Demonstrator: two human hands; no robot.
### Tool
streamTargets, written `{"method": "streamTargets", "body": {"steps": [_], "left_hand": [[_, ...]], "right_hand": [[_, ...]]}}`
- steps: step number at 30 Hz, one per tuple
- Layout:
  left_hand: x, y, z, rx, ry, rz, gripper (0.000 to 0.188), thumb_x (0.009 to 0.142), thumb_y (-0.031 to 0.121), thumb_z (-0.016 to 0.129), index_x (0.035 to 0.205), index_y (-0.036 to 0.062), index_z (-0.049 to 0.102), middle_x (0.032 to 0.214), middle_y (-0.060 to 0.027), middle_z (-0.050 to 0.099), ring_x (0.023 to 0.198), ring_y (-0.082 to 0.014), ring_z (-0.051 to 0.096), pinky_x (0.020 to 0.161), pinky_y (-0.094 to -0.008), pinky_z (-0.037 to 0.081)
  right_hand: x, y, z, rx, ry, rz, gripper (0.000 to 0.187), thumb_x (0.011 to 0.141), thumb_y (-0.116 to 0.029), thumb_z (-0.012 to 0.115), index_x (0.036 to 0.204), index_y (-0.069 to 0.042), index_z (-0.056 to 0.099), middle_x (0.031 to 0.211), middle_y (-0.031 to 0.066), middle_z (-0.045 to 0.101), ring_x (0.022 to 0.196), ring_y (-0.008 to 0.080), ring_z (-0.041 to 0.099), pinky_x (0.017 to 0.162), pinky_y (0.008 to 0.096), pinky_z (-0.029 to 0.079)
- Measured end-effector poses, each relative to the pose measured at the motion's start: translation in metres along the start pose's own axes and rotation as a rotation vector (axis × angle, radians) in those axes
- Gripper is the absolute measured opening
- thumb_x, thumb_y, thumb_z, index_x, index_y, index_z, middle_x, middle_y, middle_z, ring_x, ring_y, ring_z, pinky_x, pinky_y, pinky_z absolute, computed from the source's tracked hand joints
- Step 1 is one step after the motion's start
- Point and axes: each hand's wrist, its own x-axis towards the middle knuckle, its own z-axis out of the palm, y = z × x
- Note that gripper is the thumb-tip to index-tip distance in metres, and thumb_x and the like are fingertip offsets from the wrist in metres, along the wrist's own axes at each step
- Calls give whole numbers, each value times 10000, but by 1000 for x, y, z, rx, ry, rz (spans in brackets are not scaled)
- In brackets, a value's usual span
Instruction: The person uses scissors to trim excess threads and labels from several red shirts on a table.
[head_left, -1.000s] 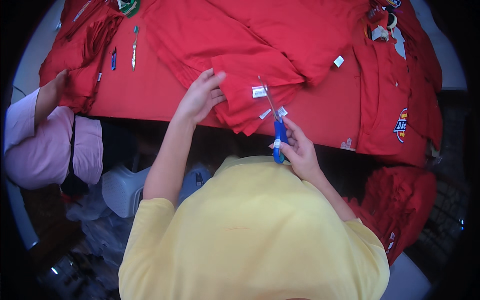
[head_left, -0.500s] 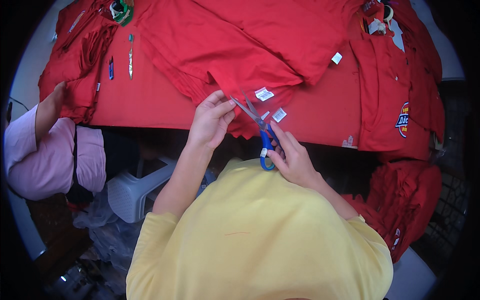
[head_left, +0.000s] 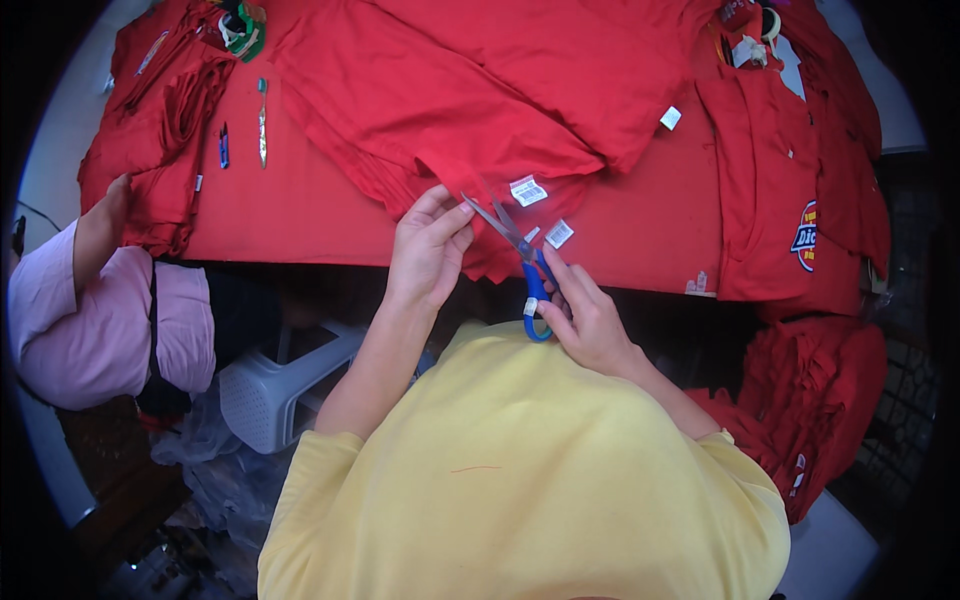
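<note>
My right hand (head_left: 590,310) is closed around a pair of scissors (head_left: 534,285) with blue handles and a small white sticker. The scissor blades are parted and point up and left, over a red garment (head_left: 450,110) spread on the table. Close to the blade tips, my left hand (head_left: 432,250) pinches the near edge of the garment between thumb and fingers. Whether a thread is in that pinch is too small to tell. White labels, one a printed tag (head_left: 528,191) and one a sticker (head_left: 558,234), lie beside the blades.
Folded red garments (head_left: 155,150) lie at the left, more (head_left: 765,190) at the right, and a red heap (head_left: 810,400) below. A toothbrush (head_left: 262,125) and small blue thread snips (head_left: 223,146) rest on the table. A co-worker in pink (head_left: 110,320) is at left, near a grey stool (head_left: 265,400).
Both hands stay almost where they were, with the scissors still parted by the garment's edge. The whole view has shifted very slightly.
</note>
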Motion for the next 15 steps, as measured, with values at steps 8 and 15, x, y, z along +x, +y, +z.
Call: {"method": "streamTargets", "body": {"steps": [8,15], "left_hand": [[-3,-3,-1,42,-25,-42,264,863,-59,540,1122,-8,558,1099,-96,608,1019,-168,595,877,-277,496],[-4,-3,1,29,-22,-47,273,860,-59,551,1127,1,559,1113,-95,605,1033,-181,594,892,-300,495]], "right_hand": [[4,1,-3,54,-35,-15,621,877,-99,563,1419,-13,273,891,136,512,745,246,526,687,329,435],[3,-1,-6,150,-74,103,569,894,-89,518,1411,-7,296,925,137,538,784,255,544,761,339,446]]}}
